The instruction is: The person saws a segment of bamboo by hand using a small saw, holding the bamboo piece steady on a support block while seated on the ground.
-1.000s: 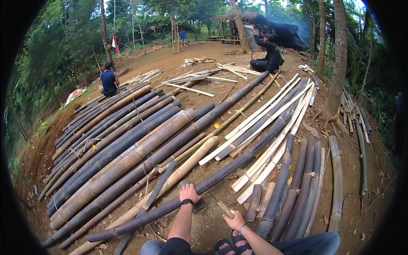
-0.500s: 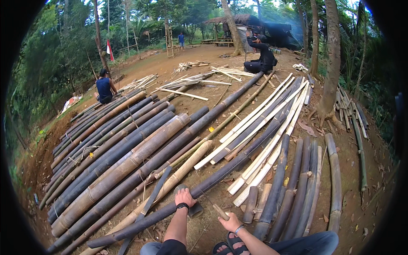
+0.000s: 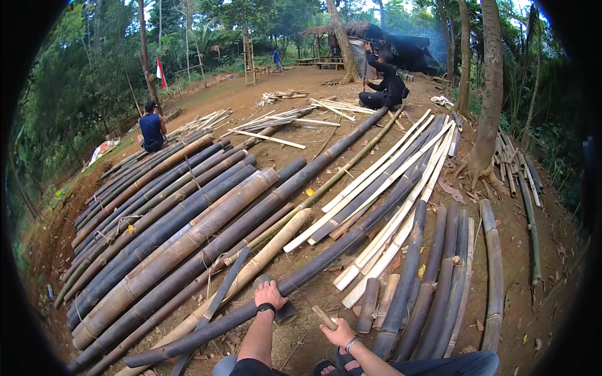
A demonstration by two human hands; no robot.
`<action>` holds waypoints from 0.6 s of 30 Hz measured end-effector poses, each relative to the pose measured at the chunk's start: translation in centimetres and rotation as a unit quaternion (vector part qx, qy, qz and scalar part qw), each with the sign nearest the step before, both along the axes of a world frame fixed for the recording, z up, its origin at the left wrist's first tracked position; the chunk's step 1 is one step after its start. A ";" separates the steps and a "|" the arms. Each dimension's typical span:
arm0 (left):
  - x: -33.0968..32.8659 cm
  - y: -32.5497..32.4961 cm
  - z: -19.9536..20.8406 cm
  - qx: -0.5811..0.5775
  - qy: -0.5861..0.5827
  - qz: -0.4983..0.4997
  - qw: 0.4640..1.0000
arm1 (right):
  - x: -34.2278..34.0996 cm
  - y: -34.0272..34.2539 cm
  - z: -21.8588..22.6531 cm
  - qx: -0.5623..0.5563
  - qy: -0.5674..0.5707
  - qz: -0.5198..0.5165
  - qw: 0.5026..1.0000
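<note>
Left hand (image 3: 270, 294) flat on one long dark bamboo pole (image 3: 351, 244), not gripping. Right hand (image 3: 339, 333) beside it, fist closed round one short wooden handle (image 3: 323, 316). Two people (image 3: 151, 127) beyond.

One head-worn fisheye view looks down and forward, hands near the lower edge, yard stretching beyond.

Outdoor bamboo yard with no packages, labels or screens; one flag serves as the only sign.

A small red and white flag (image 3: 161, 73) hangs on a thin pole at the far left, beside the trees, beyond the rows of bamboo poles.
</note>
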State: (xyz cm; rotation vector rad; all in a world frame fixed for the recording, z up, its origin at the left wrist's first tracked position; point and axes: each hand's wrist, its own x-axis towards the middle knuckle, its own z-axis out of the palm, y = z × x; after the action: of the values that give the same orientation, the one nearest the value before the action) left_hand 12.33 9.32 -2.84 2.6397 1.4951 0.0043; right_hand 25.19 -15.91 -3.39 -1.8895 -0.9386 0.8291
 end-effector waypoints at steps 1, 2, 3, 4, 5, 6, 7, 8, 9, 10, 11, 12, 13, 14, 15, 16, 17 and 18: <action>0.0 0.1 0.0 -0.005 0.002 0.001 1.000 | -0.1 0.1 0.5 0.008 0.002 -0.003 1.000; 0.1 -0.1 0.0 -0.004 0.009 0.002 1.000 | -0.2 0.1 0.7 0.015 0.003 -0.005 1.000; 0.2 -0.2 0.2 0.000 0.015 0.001 1.000 | -0.2 0.1 0.6 -0.003 0.003 -0.001 1.000; 0.2 -0.3 0.3 0.003 0.022 0.001 1.000 | -0.2 0.1 0.5 0.006 0.009 -0.004 1.000; 0.2 -0.2 0.4 0.008 0.022 -0.002 1.000 | -0.2 0.0 0.5 0.015 0.015 -0.008 1.000; 0.2 -0.2 0.3 0.011 0.021 -0.003 1.000 | -0.2 0.0 0.7 0.023 0.020 -0.010 0.999; 0.2 -0.2 0.3 0.015 0.020 -0.004 1.000 | -0.2 0.0 0.8 0.018 0.017 -0.008 1.000; 0.2 -0.2 0.2 0.014 0.022 -0.003 1.000 | -0.1 0.0 0.8 0.013 0.014 -0.006 1.000; 0.3 -0.3 0.1 0.012 0.023 -0.002 1.000 | -0.1 -0.1 0.7 0.006 0.010 -0.004 1.000; 0.4 -0.3 0.1 0.010 0.023 -0.001 1.000 | -0.1 0.0 0.7 0.013 -0.001 -0.006 1.000; 0.4 -0.1 0.0 0.009 0.021 -0.003 1.000 | -0.3 0.3 0.7 0.020 -0.013 -0.009 1.000; 0.3 0.2 -0.2 0.007 0.019 -0.004 1.000 | -0.6 0.5 1.0 0.027 -0.024 -0.010 0.999; 0.2 0.5 -0.4 0.006 0.017 -0.004 1.000 | -0.8 0.8 1.3 0.019 -0.027 -0.009 0.999; 0.1 0.8 -0.6 -0.003 0.016 0.000 1.000 | -1.1 1.1 1.7 0.012 -0.030 -0.008 0.999; 0.1 1.1 -0.7 -0.011 0.015 0.004 1.000 | -1.3 1.5 2.3 0.005 -0.032 -0.008 0.999; -0.1 1.4 -0.8 -0.020 0.014 0.008 1.000 | -1.5 1.6 2.6 0.002 -0.033 -0.010 0.999; -0.2 1.5 -0.9 -0.024 0.018 0.006 1.000 | -1.8 1.8 3.0 0.000 -0.033 -0.011 0.999; -0.1 1.4 -0.7 -0.026 0.021 0.003 0.999 | -1.9 2.1 3.4 -0.001 -0.034 -0.015 0.999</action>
State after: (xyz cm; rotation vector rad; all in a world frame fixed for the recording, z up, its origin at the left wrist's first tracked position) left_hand 12.27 10.75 -3.51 2.6101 1.4950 -0.0903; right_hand 23.25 -13.80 0.01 -1.9381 -0.9488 0.7531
